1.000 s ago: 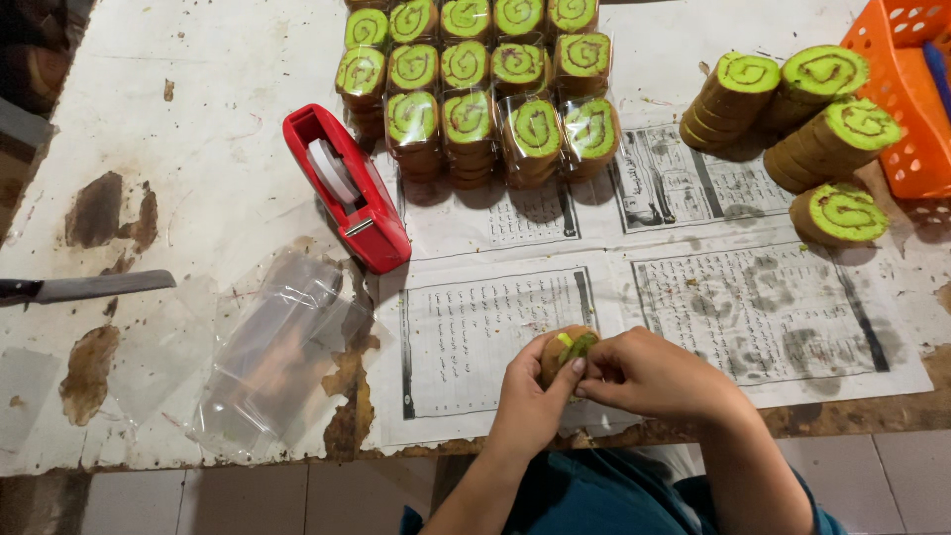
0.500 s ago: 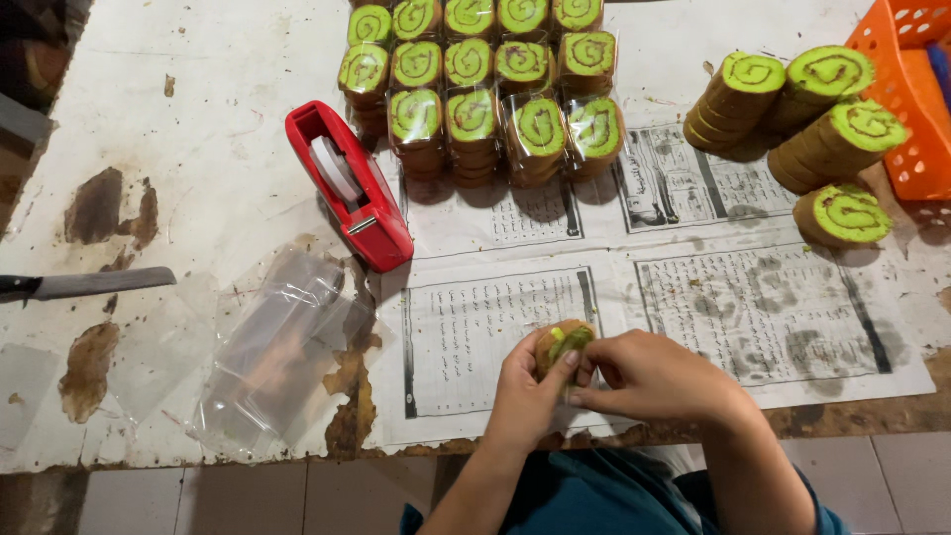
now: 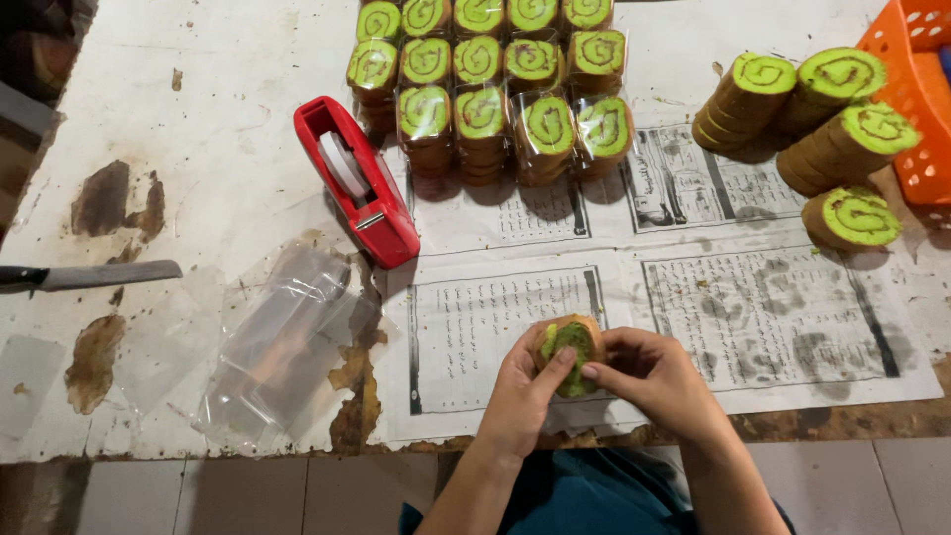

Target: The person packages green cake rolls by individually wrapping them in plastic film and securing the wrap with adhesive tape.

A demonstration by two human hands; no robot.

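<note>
Both my hands hold one stack of green-and-brown spiral roll slices just above the near edge of the table. My left hand cups it from the left with the thumb across its green top. My right hand grips it from the right. A thin clear wrapper seems to be around the stack, though I cannot tell for sure. Newspaper sheets lie under my hands.
A red tape dispenser stands left of the newspaper. Clear plastic bags lie at the near left. Several wrapped stacks sit at the far centre, unwrapped rolls at the far right beside an orange basket. A knife lies far left.
The stack has turned slightly in my hands and my left thumb now lies over its green top. Nothing else on the table has moved.
</note>
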